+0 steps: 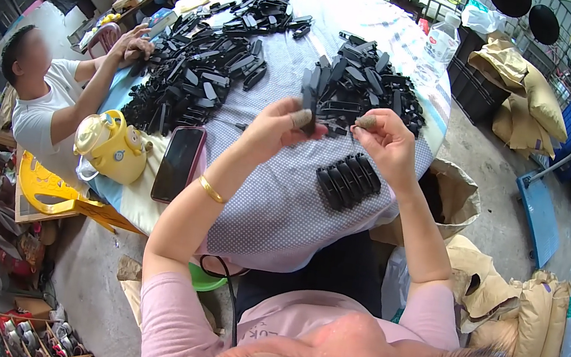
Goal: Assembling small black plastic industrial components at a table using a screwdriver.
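My left hand (280, 125) is closed on a black plastic piece (308, 98), blurred, which stands up from the fingers over the round table (258, 208). Across from it, my right hand (391, 147) pinches thumb and forefinger together; whatever is between them is too small to make out. Both hands wear pale finger covers. Just below the right hand, several black plastic pieces (348, 181) lie side by side in a neat row. Behind my hands rises a heap of similar black pieces (365, 79).
More black pieces (201, 75) are heaped at the left, where a co-worker (60, 94) in a white shirt reaches in. A phone (179, 164) and yellow jug (111, 146) sit near the left edge. A bottle (442, 40) stands far right; an open paper sack (458, 198) is beside the table.
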`<act>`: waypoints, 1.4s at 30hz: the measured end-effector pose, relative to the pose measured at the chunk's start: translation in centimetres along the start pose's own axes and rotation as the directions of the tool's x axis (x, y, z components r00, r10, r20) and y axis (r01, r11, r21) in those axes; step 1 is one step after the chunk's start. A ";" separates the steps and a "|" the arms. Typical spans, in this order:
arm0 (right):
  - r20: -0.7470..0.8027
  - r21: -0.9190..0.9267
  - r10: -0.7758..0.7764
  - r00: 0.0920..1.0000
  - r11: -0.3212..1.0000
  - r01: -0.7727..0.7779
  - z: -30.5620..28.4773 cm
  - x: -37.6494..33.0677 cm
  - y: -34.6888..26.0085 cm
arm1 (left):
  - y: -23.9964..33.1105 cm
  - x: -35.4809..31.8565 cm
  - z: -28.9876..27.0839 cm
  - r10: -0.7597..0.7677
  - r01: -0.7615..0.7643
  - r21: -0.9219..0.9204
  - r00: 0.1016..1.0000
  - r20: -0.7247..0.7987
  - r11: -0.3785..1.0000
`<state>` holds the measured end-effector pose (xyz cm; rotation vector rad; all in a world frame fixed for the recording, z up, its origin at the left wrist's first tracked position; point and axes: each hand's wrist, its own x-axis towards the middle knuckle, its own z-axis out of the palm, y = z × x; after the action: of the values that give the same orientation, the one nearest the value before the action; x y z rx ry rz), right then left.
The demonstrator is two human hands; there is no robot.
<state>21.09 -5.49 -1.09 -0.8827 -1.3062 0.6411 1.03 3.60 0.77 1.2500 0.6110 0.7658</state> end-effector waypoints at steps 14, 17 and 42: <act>0.021 -0.432 -0.325 0.946 0.850 0.302 4.9 0.4 -2.2 | -1.8 -2.6 0.3 0.075 -0.049 -0.131 0.977 0.197 0.990; 0.019 -0.382 -0.234 0.972 0.897 0.223 5.1 0.3 -2.1 | -1.2 -3.3 1.6 0.092 -0.093 0.011 0.994 0.056 0.996; 0.332 -0.689 -0.511 0.793 0.442 0.574 5.4 0.7 -3.1 | -1.8 -4.0 1.8 0.022 0.007 -0.460 0.998 0.057 0.888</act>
<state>15.71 -5.59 2.02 -1.0141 -1.8624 -0.4872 0.27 -0.90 -0.58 0.8317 0.3438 0.8190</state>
